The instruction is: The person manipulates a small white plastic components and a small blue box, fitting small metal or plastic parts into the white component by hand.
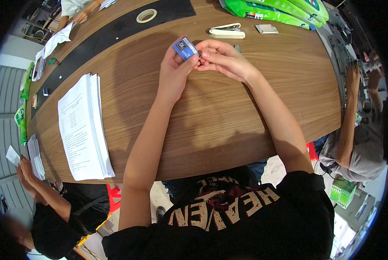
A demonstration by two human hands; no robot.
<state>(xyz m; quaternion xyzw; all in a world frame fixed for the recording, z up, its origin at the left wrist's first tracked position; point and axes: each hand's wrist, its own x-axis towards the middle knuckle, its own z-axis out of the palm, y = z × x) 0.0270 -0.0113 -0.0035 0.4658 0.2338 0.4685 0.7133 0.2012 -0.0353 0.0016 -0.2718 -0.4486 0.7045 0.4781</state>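
Note:
My left hand holds a small blue staple box above the far middle of the table, its thumb lying along the near edge. Close against the box's right end is my right hand, its thumb and fingers pinched together; what lies between those fingertips is mostly hidden. Just beyond my hands, a cream stapler rests on the wood with its top arm raised. To its right is a small whitish flat packet. A tiny green piece peeks out behind my right hand.
A thick stack of printed sheets lies on the left of the wooden table. A tape roll sits on the black strip. Green packages stand at the far right. Other people work at the left, far left and right.

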